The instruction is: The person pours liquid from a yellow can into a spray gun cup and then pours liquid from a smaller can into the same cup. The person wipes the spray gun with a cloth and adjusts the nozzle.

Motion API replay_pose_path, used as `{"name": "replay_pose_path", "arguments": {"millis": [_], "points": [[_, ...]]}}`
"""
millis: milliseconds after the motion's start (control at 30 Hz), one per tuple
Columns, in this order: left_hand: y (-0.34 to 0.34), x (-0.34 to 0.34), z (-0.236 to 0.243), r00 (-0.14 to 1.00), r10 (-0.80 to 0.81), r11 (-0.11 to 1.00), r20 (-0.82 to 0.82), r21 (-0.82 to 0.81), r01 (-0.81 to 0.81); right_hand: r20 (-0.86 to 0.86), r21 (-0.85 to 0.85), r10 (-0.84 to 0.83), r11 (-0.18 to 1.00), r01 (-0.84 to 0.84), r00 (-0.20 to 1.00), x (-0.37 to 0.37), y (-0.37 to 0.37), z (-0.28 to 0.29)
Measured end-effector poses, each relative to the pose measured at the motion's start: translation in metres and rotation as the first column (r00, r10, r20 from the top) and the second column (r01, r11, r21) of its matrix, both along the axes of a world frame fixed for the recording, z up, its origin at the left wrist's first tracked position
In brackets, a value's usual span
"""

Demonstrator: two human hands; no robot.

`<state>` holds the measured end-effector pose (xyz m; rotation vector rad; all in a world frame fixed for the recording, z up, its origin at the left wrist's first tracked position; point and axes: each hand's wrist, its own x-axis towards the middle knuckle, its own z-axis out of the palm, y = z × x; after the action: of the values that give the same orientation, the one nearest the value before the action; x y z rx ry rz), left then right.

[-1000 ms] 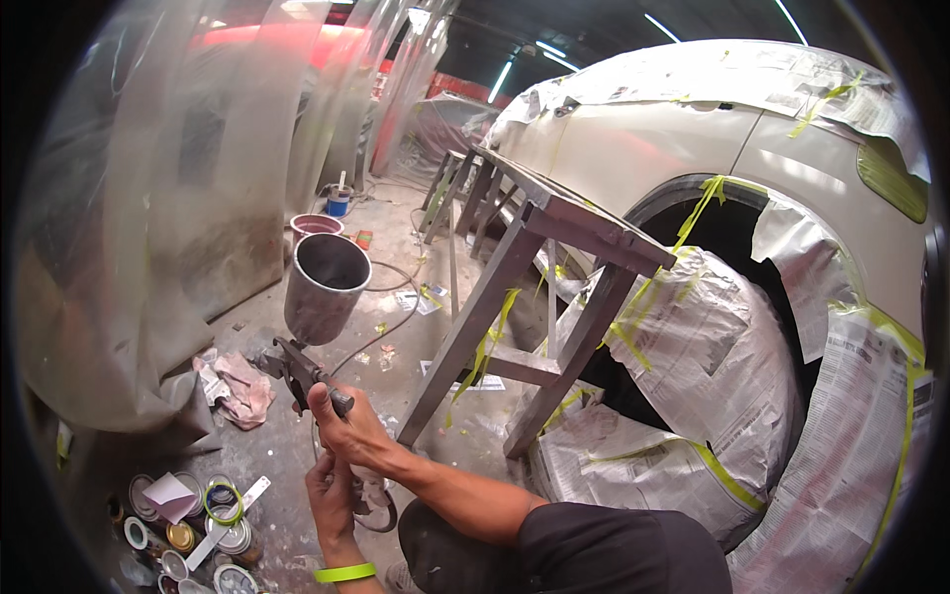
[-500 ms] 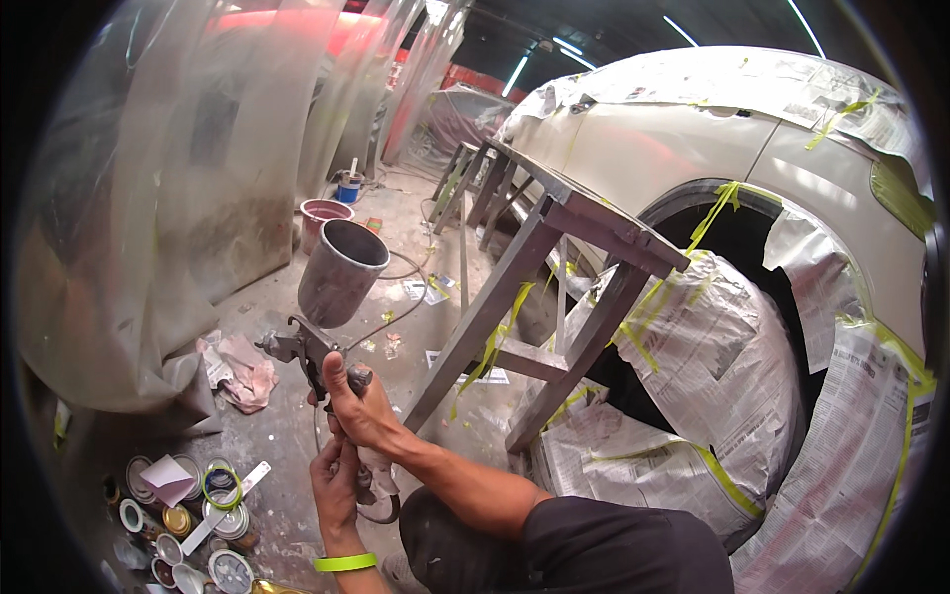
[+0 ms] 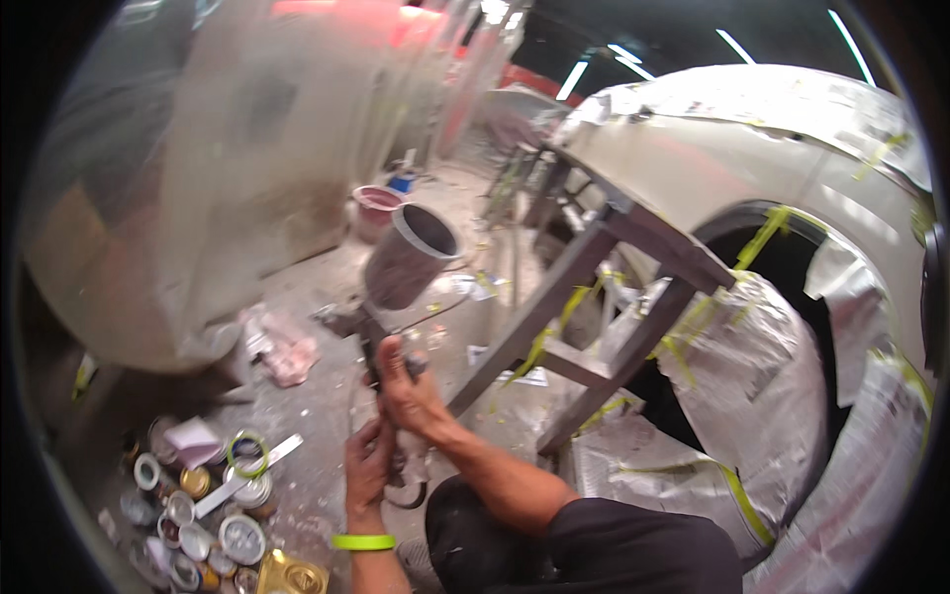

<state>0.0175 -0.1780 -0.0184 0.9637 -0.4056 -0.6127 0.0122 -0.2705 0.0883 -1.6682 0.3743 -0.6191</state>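
My right hand (image 3: 406,391) is wrapped round the handle of a spray gun (image 3: 371,337), thumb along its back. A grey cup (image 3: 401,277) with a dark inside sits tilted on top of the gun. My left hand (image 3: 368,460), with a lime band at the wrist, is closed just below, round what looks like the hose fitting at the handle's base; the fingers partly hide it. A dark looped hose (image 3: 411,502) hangs beside it. A crumpled pink rag (image 3: 282,351) lies on the floor to the left. The picture is somewhat blurred.
Many paint cans and lids (image 3: 241,540) crowd the lower left floor. Plastic sheeting (image 3: 198,168) hangs at left. A pink bucket (image 3: 379,213) stands behind the gun. A grey trestle (image 3: 663,238) stands beside a white car (image 3: 792,158), its wheel (image 3: 752,366) masked with newspaper and lime tape.
The view has swung, so the scene sits further right and slightly tilted, showing more cans at lower left. The gun and both hands appear further right, the grip unchanged.
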Motion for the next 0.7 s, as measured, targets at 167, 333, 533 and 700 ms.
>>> {"name": "replay_pose_path", "arguments": {"millis": [167, 333, 533, 700], "points": [[-0.011, 0.003, -0.014, 0.999, 0.006, 0.994, 0.036, -0.109, -0.003, -0.007, -0.035, -0.033, 0.999, 0.032, 0.999, -0.003, 0.002, 0.013], [-0.002, 0.006, -0.008, 0.995, -0.015, 0.992, 0.098, -0.122, 0.027, -0.04, 0.015, -0.009, 1.0, 0.01, 0.999, -0.002, 0.003, 0.007], [0.001, 0.003, -0.01, 0.997, -0.071, 0.983, 0.025, -0.17, 0.074, -0.022, 0.034, 0.012, 0.999, -0.012, 1.0, -0.005, 0.006, 0.008], [-0.001, 0.006, -0.017, 0.993, -0.095, 0.982, 0.069, -0.159, 0.105, -0.052, 0.035, -0.002, 0.999, 0.004, 0.999, -0.005, 0.006, 0.009]]}}
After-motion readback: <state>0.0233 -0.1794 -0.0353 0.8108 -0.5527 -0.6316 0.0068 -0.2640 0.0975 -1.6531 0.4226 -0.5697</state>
